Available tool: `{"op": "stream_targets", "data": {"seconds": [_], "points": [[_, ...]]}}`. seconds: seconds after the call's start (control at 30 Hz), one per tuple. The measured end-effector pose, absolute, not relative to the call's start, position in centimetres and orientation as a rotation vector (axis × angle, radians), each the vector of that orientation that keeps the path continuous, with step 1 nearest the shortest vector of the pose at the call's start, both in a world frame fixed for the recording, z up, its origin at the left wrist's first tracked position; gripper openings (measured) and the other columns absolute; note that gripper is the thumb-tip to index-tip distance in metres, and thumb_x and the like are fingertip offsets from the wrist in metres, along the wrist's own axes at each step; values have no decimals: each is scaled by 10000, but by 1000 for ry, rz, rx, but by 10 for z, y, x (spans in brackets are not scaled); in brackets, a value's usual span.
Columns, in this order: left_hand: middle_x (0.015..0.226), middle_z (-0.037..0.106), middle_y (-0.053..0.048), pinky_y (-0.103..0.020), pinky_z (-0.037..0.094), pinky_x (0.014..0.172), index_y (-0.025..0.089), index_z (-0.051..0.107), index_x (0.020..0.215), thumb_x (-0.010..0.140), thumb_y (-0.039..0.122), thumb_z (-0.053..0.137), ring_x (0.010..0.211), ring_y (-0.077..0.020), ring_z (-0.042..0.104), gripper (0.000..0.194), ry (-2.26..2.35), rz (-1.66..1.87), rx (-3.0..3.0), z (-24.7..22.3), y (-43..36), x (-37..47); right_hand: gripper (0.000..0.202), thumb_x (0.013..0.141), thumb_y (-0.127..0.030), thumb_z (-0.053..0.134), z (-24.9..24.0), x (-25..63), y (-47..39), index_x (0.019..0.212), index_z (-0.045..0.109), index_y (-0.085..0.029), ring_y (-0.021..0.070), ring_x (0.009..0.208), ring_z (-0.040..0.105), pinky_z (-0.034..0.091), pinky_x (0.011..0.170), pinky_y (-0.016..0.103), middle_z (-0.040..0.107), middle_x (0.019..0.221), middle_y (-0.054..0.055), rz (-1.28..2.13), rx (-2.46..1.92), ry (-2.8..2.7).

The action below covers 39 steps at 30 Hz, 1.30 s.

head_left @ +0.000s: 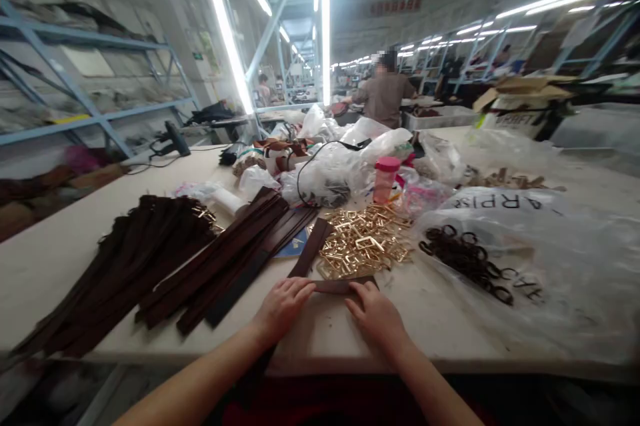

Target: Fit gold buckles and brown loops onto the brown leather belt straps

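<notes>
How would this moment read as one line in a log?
left hand: holding brown strap | right hand: touching same strap | gold buckles: piled beyond hands | dark loops: right of buckles

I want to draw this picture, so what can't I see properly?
All in the head view:
Held strap: left fingers and right fingers cover parts of it.
Blue thing: partly covered by the pile of straps, so I can't tell what it is.
Lowest buckles: buried under others.
Red sign: too blurred to read.
Shelf: cut off by the left edge.
</notes>
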<state>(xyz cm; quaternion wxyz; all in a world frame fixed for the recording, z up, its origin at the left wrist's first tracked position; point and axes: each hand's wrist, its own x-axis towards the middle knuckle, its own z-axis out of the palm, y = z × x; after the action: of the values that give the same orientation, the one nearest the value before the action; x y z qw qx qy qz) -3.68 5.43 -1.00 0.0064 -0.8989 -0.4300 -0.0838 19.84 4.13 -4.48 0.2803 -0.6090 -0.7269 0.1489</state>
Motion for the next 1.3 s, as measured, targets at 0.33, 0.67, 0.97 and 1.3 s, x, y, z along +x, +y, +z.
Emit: {"op": "stream_targets", "data": {"seconds": [0.33, 0.67, 0.97, 1.3], "points": [[1039, 627, -66, -346, 461, 873, 191, 553, 1086, 786, 75, 367, 958, -188, 574, 371, -1850, -550, -2701, -7, 41, -58, 243, 771, -124, 543, -22, 151, 64, 1003, 599, -171, 245, 932, 524, 351, 850, 375, 634, 952, 95, -202, -1176, -2404], [1149, 578, -79, -385, 418, 927, 208, 414, 1235, 666, 83, 500, 1048, -223, 531, 589, -2000, -562, -2583, -15, 32, -73, 297, 798, -91, 466, 27, 148, 53, 1043, 601, -190, 223, 865, 519, 360, 782, 353, 629, 939, 76, -350, -1103, -2340], [1182, 561, -72, -363, 410, 912, 194, 441, 1208, 657, 140, 583, 1066, -231, 524, 572, -2080, -535, -2550, 4, 24, -84, 315, 803, -71, 444, 30, 197, 34, 1052, 602, -181, 224, 929, 504, 356, 860, 372, 624, 974, 74, -480, -1154, -2182], [1151, 562, -79, -384, 377, 926, 186, 529, 1038, 643, 151, 584, 1068, -239, 502, 399, -1943, -649, -2482, 8, 8, -90, 359, 786, -29, 391, 0, 217, 9, 1046, 602, -160, 224, 888, 523, 387, 810, 361, 628, 949, 80, -458, -1209, -2189]]}}
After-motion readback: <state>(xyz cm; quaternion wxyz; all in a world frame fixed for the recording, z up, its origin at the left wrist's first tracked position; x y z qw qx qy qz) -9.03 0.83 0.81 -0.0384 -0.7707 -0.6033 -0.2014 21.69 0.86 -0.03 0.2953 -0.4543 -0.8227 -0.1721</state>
